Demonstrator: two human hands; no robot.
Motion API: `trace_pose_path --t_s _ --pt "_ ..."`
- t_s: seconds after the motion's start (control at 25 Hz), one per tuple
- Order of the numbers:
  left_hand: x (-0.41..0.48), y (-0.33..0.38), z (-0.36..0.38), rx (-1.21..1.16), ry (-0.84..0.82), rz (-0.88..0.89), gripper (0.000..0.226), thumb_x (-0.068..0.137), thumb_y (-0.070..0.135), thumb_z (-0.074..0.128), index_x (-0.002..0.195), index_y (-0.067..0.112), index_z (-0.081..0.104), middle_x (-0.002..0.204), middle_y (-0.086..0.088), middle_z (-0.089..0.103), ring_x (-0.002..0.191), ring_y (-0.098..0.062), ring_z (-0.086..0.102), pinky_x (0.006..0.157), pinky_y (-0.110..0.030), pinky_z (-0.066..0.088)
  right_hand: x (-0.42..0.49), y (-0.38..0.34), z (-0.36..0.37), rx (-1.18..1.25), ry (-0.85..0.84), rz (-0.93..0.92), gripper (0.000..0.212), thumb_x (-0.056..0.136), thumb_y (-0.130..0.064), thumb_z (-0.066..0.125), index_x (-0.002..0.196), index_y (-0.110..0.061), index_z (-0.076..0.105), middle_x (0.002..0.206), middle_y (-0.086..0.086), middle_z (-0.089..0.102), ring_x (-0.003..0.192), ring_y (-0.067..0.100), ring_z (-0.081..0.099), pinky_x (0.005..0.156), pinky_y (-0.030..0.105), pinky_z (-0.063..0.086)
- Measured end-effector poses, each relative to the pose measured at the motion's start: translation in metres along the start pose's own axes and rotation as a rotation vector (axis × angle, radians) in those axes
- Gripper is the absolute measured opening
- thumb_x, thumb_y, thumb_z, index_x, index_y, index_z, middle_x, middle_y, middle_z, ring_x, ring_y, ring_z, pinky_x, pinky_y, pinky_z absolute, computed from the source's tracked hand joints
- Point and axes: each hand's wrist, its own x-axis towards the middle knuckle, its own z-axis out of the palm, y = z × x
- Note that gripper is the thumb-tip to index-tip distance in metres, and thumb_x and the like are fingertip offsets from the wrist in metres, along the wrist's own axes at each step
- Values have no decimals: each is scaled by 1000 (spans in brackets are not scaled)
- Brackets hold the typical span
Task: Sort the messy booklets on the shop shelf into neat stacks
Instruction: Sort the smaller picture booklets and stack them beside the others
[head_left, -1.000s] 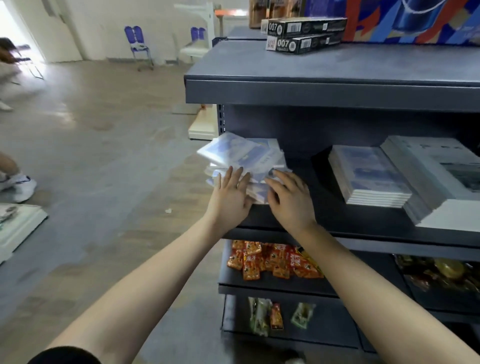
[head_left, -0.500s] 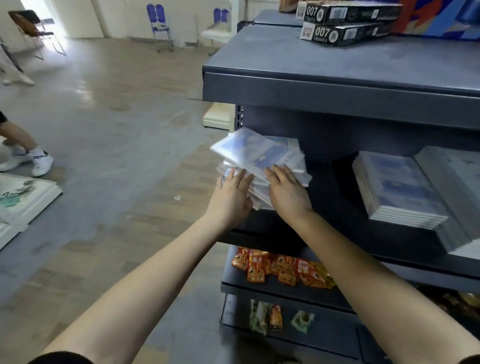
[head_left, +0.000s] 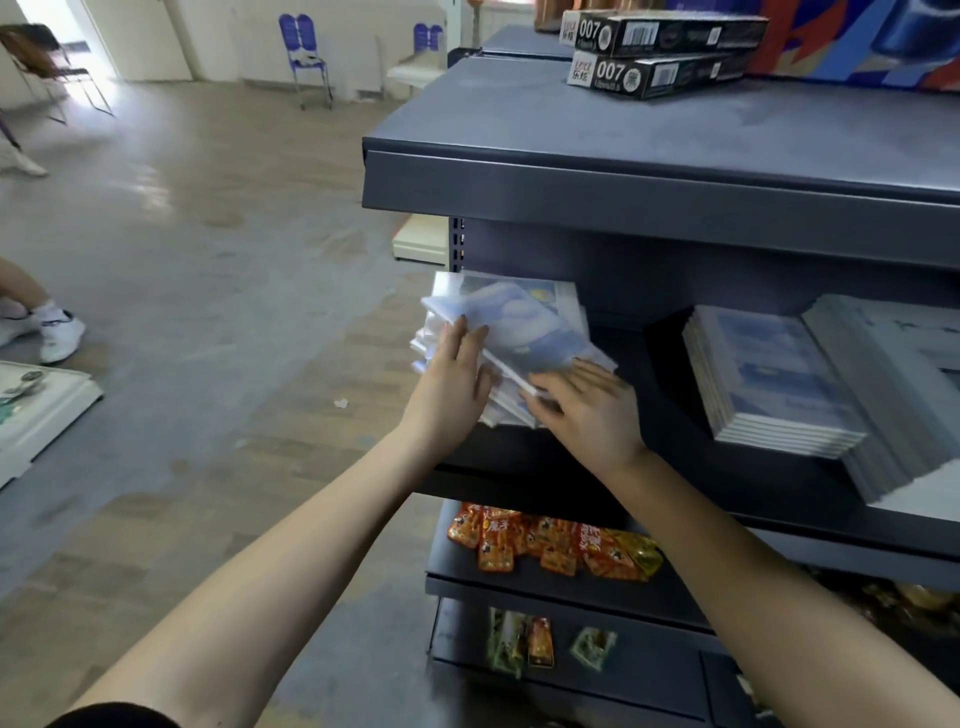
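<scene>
The left hand (head_left: 452, 384) and right hand (head_left: 587, 410) have slid onto the top booklet (head_left: 524, 327), fingers straight and spread. The pile (head_left: 503, 410) beneath stays fanned.

Two long black cardboard cartons printed "007" (head_left: 660, 52), stacked one on the other, serve as the reference. Right of them: a red-and-blue printed panel (head_left: 857, 36). Left of them, by the far wall: a blue folding chair (head_left: 304, 57). Far left: a dark chair bearing a brown item (head_left: 47, 62). Well below the cartons: orange foil snack packets (head_left: 540, 540); lower again, green and orange packets (head_left: 519, 642). Below and far left, on the floor: white trainers worn by another person (head_left: 57, 332) and a flat white board (head_left: 36, 410).
</scene>
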Motion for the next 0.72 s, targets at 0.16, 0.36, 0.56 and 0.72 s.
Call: trace_pose_path --t_s 0.16,0.36,0.56,0.72 --pt "5 6 -4 -63 -80 80 50 90 5 50 139 3 39 150 -19 30 136 -32 35 107 -33 31 -10 -21 -4 90 -4 -78 10 84 -20 68 85 -10 72 91 2 72 81 17 69 78 34 55" --pt "-22 2 -7 -30 -93 315 47 80 2 63 127 4 56 137 -18 49 130 -31 44 103 -42 42 -6 -43 -2 95 -43 43 22 83 -34 64 90 -16 74 95 -1 72 88 16 68 72 29 55" --pt "-33 -12 -20 -5 -47 91 50 87 5 57 132 25 53 147 -3 39 129 -28 45 96 -38 44 -11 -37 -7 23 -446 193 48 78 -30 68 125 -26 58 130 7 54 124 29 47 97 50 44" --pt "-43 -18 -22 29 -75 79 58 86 5 56 138 26 43 140 -2 44 120 -26 49 82 -33 45 -18 -33 -14 256 -595 419 52 82 -27 66 132 -30 52 150 4 29 141 24 14 113 47 23"
